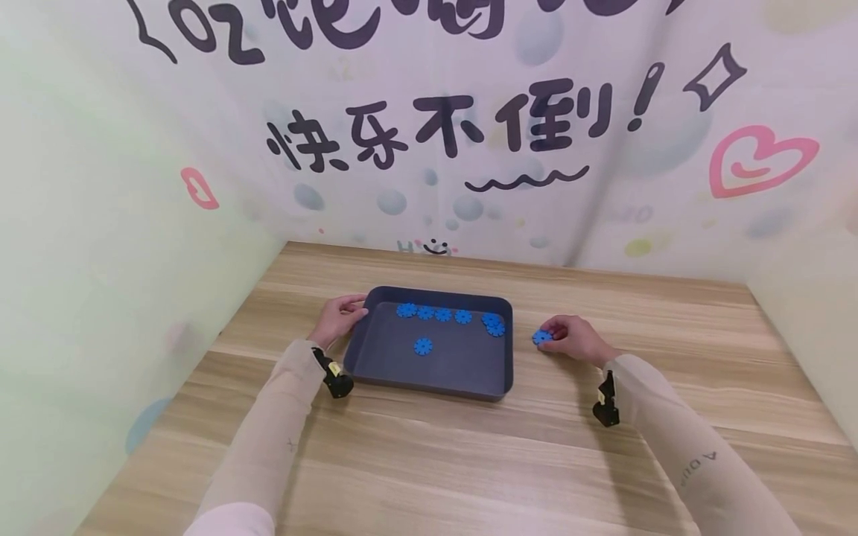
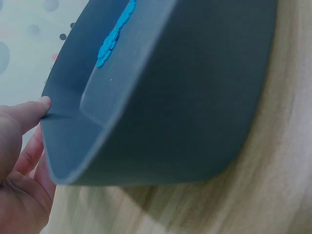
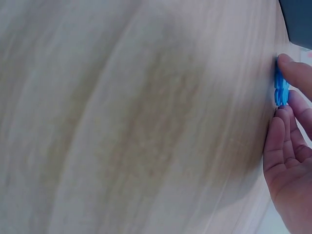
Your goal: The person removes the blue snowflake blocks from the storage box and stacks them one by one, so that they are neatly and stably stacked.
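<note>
A dark grey rectangular tray lies on the table. My left hand grips its left side, with the thumb over the rim and the other fingers outside. Several blue notched discs lie along the tray's far side, some overlapping at the right end. One more blue disc sits apart near the middle. Right of the tray, my right hand pinches a blue notched disc between thumb and fingers, low over the tabletop. In the right wrist view that disc appears edge-on.
The wood-grain table extends around the tray on every side. Behind it hangs a printed cloth with large dark lettering, and a pale wall panel rises at the left. A small black camera is strapped to the right wrist.
</note>
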`<state>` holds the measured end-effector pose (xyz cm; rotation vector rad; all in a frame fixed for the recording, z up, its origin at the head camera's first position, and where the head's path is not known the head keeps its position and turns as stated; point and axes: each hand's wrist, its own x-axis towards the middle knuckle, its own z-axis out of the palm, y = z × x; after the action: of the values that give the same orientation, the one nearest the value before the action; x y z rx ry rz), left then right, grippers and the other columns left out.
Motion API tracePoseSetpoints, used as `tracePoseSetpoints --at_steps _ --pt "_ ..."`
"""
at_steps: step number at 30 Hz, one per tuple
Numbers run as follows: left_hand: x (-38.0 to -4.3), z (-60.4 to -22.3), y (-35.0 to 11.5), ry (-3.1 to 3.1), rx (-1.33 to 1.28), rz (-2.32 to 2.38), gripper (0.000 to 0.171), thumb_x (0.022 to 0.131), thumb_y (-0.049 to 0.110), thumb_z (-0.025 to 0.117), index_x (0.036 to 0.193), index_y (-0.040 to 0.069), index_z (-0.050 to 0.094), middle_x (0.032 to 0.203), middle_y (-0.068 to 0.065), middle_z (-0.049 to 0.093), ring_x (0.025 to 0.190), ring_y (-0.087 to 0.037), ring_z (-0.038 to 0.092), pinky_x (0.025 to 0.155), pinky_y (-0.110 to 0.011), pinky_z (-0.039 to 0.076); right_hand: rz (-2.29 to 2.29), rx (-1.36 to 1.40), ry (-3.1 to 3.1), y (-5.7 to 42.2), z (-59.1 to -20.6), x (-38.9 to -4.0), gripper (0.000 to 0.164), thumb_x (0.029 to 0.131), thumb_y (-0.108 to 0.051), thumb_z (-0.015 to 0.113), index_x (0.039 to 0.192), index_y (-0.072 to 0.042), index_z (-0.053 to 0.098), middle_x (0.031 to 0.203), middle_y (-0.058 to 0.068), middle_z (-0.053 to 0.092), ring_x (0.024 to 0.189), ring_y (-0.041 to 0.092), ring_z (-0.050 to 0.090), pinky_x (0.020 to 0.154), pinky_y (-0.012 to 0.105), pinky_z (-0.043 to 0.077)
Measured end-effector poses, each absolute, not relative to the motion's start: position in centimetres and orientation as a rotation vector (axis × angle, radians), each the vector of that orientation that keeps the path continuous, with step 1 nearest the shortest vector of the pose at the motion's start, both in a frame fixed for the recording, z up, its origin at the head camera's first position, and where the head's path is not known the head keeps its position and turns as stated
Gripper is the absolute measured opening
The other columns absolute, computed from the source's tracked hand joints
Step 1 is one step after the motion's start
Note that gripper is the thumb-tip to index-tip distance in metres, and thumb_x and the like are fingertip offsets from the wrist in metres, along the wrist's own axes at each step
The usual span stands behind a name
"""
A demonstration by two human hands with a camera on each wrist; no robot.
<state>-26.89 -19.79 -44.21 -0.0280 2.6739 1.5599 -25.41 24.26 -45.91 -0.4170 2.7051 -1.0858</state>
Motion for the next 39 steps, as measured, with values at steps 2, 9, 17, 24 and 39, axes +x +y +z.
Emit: tracePoseSetpoints --at_steps 2,9,17,24,39 --pt "-26.9 -44.3 -19.8 2.669 -0.029 1.569 0.035 0.084 0.007 0.059 0.118 -0.001 0.054 0.095 -0.02 0.06 0.075 -0.018 0.054 0.059 -0.021 0.045 -1.084 -0.423 2.703 24.2 -46.0 -25.4 0.032 0.075 -0.015 0.071 0.098 0.004 0.059 0.085 0.01 0.058 0.077 0.02 0.052 0.07 0.03 0.043" --pt "-26.9 -44.3 -19.7 2.668 -0.031 1.582 0.035 0.084 0.007 0.059 0.117 -0.001 0.055 0.095 -0.02 0.06 0.073 -0.016 0.054 0.059 -0.02 0.045 -1.086 -0.4 2.695 24.2 -45.9 -25.3 0.032 0.074 -0.017 0.071 0.097 0.002 0.06 0.085 0.009 0.058 0.077 0.02 0.051 0.071 0.03 0.043" --pt "-26.7 -44.3 -19.9 2.661 -0.021 1.562 0.036 0.084 0.007 0.059 0.119 -0.001 0.054 0.096 -0.02 0.059 0.077 -0.02 0.054 0.059 -0.021 0.045 -1.114 -0.438 2.681 24.3 -46.0 -25.1 0.031 0.075 -0.014 0.07 0.097 0.005 0.059 0.086 0.011 0.058 0.076 0.018 0.051 0.07 0.03 0.043" --pt "-26.7 -44.0 -19.7 2.675 -0.007 1.538 0.036 0.085 0.008 0.058 0.119 -0.001 0.053 0.099 -0.021 0.059 0.083 -0.023 0.055 0.062 -0.023 0.046 -1.11 -0.438 2.674 24.4 -45.5 -25.2 0.034 0.076 -0.017 0.07 0.099 0.005 0.058 0.087 0.011 0.058 0.077 0.02 0.051 0.071 0.031 0.043" --pt "-26.9 -44.4 -19.7 2.669 0.003 1.568 0.036 0.084 0.007 0.059 0.119 -0.002 0.053 0.098 -0.022 0.059 0.077 -0.018 0.054 0.06 -0.021 0.045 -1.144 -0.378 2.777 23.3 -44.4 -25.7 0.027 0.082 -0.013 0.062 0.101 0.006 0.058 0.088 0.014 0.059 0.082 0.025 0.054 0.074 0.036 0.045"
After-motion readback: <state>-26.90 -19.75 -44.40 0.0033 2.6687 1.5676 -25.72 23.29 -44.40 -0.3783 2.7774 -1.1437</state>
